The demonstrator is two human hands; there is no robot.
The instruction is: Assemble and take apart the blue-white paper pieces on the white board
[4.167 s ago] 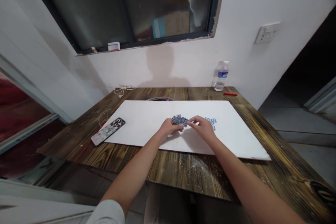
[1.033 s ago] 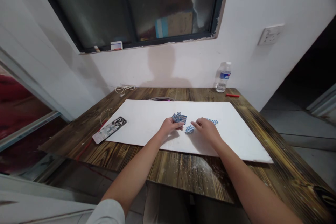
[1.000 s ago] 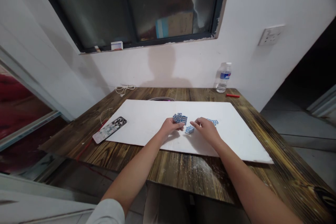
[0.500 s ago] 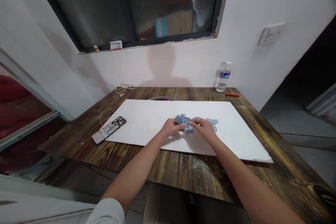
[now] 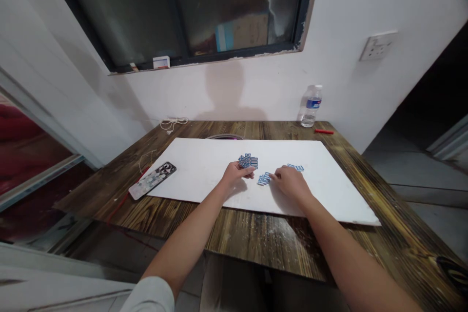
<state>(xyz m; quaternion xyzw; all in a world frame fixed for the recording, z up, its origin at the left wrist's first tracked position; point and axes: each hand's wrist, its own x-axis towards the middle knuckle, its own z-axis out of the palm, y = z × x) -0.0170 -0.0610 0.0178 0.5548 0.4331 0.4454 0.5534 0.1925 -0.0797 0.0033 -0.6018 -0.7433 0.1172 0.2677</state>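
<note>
My left hand (image 5: pixel 237 173) pinches a fan of small blue-and-white cards (image 5: pixel 248 161), thumb over the near edge, above the white board (image 5: pixel 204 170). A smaller group of overlapping cards (image 5: pixel 263 179) sits at the fingertips of my right hand (image 5: pixel 290 181). The right fingers are closed at this group's right edge; whether the group rests on the board is hard to tell. More cards (image 5: pixel 298 167) lie on the board just beyond the right hand, which partly covers them.
A phone in a patterned case (image 5: pixel 152 180) lies over the board's left edge. At the back of the wooden table (image 5: pixel 263 239) are a white cord (image 5: pixel 173 123), a water bottle (image 5: pixel 312 107) and a red pen-like stick (image 5: pixel 324 131). A round object (image 5: pixel 224 136) shows behind the board.
My hands have moved apart: the left went slightly left and up with its fan, the right slightly to the right. The smaller card group now shows separately between them.
</note>
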